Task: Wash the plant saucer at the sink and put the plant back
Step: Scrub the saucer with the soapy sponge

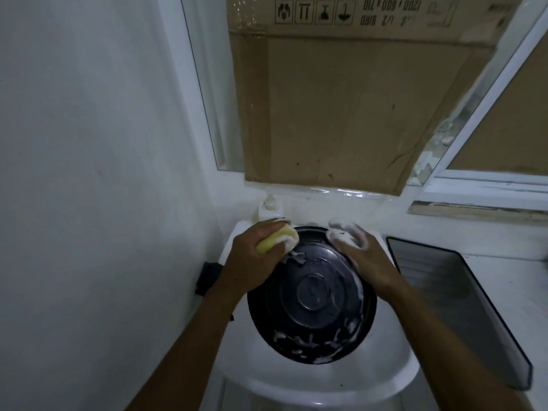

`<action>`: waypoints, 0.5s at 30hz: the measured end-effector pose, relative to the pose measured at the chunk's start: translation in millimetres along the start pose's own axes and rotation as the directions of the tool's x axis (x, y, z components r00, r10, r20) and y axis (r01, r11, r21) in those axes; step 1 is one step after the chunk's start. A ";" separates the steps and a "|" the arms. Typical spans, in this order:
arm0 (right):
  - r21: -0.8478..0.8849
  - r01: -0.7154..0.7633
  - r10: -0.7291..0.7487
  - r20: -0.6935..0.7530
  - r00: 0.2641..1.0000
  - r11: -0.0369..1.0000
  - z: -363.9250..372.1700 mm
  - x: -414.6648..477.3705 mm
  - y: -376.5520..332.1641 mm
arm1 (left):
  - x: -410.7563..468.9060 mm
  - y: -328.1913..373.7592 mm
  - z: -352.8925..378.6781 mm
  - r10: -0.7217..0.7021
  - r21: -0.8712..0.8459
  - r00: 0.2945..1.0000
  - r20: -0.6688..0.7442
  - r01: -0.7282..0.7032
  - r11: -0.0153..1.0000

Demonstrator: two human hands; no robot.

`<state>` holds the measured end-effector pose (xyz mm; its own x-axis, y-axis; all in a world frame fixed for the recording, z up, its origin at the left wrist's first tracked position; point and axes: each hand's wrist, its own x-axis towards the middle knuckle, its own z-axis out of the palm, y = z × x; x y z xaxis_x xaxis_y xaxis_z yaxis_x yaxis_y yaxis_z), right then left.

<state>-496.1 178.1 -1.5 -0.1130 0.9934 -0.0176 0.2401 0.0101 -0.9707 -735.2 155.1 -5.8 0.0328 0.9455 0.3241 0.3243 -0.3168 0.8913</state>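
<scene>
A round black plant saucer (314, 315) lies in the white sink (326, 381), streaked with soap foam along its near rim. My left hand (255, 259) grips a yellow sponge (275, 240) and presses it on the saucer's far left edge. My right hand (355, 256), its fingers covered in foam, holds the saucer's far right rim. No plant is in view.
A white soap dispenser (270, 207) stands behind the sink. Brown cardboard (341, 108) covers the window above. A dark tray (462, 298) lies on the counter to the right. A white wall (89, 173) closes the left side, with a black object (207, 278) by the sink.
</scene>
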 end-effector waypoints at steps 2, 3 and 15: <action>-0.009 -0.025 0.025 -0.043 0.999 1.000 10.4 -7.0 8.0 | -2.6 0.3 12.1 0.069 0.142 0.995 -0.071 -0.058 0.988; -0.002 -0.037 0.037 -0.069 0.997 0.999 12.6 -10.7 11.4 | -5.3 -1.4 16.1 0.086 0.199 0.992 -0.097 -0.065 0.978; 0.379 -0.239 0.386 -0.381 0.840 0.894 31.3 -49.9 41.8 | -41.1 -22.5 36.7 -0.253 0.014 0.857 -0.449 0.290 0.957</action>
<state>-510.6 125.3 -48.7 0.3648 0.8821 -0.2980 -0.1240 -0.2712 -0.9545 -709.1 126.2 -50.8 -0.4784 0.8563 0.1945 0.3334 -0.0277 0.9424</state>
